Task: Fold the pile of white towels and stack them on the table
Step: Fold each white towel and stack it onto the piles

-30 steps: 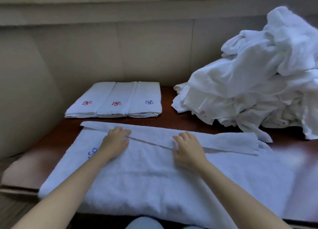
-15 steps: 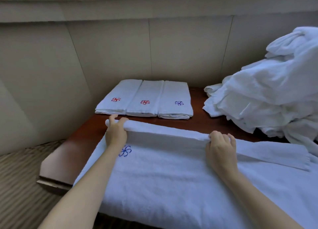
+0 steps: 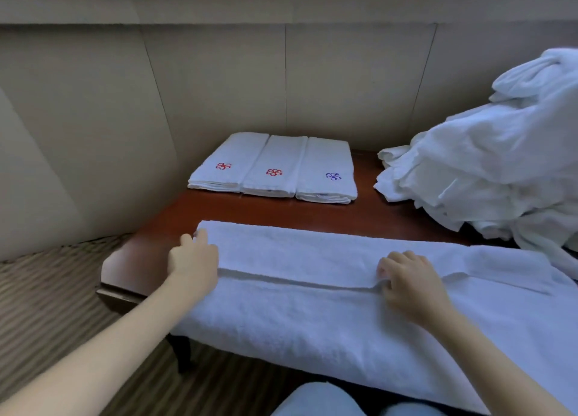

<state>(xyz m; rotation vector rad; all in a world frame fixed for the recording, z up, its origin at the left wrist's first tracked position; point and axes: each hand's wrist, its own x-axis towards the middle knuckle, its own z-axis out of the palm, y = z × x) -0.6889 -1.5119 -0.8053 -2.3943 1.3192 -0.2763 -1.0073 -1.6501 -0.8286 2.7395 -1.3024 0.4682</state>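
A large white towel (image 3: 312, 318) lies spread across the front of the dark wooden table (image 3: 281, 210) and hangs over its near edge. Its far part is folded toward me as a flap (image 3: 297, 253). My left hand (image 3: 192, 259) holds the flap's left end, fingers over the fold. My right hand (image 3: 409, 281) pinches the flap's near edge with curled fingers. Three folded white towels (image 3: 272, 168) lie side by side at the back, two with red emblems and one with a blue one. The unfolded white pile (image 3: 500, 171) is heaped at the right.
Beige wall panels (image 3: 219, 87) close off the back and left of the table. Striped carpet (image 3: 47, 306) lies beyond the table's left edge. My knees (image 3: 316, 400) show below the hanging towel.
Both hands have drawn the far fold of the towel further toward me, and the flap now covers the blue emblem. The view has turned left, pushing the pile to the right edge.
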